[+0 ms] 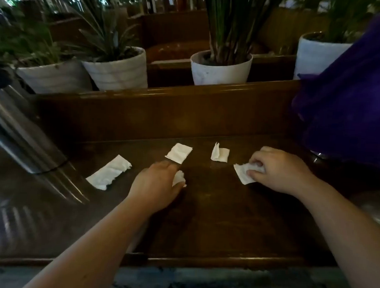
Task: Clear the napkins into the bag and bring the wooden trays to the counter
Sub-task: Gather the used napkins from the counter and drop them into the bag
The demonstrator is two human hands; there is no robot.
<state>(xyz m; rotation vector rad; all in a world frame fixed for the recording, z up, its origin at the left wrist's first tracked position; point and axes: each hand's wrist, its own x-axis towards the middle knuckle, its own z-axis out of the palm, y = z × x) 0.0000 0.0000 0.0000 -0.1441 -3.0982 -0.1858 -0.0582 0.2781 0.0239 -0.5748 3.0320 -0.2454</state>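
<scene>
Napkin-gathering step, judged from the layout: several napkins lie on the dark wooden table [214,221], none bagged yet. A big purple bag [350,96] hangs at the right edge, above the table's far right corner. No wooden trays in view.

Flat napkins, largest first: a long strip [108,172] left of the left hand, a squarish one [179,153] just beyond the left fingertips, a small folded one [219,154] between the two hands, nearer the table's back edge.

Right hand [279,169] is curled closed, pinching a crumpled napkin [245,174] with fingers and thumb; its loose end rests on the table. Left hand [156,186] lies palm down, fingers half closed around a small wad [179,178] tucked under them, fingertips reaching toward the squarish napkin, maybe touching its near corner.

Next move probably calls for sweeping the squarish and folded pieces into the fists, then the long strip, then carrying the lot right to the bag. Bag mouth not visible.
</scene>
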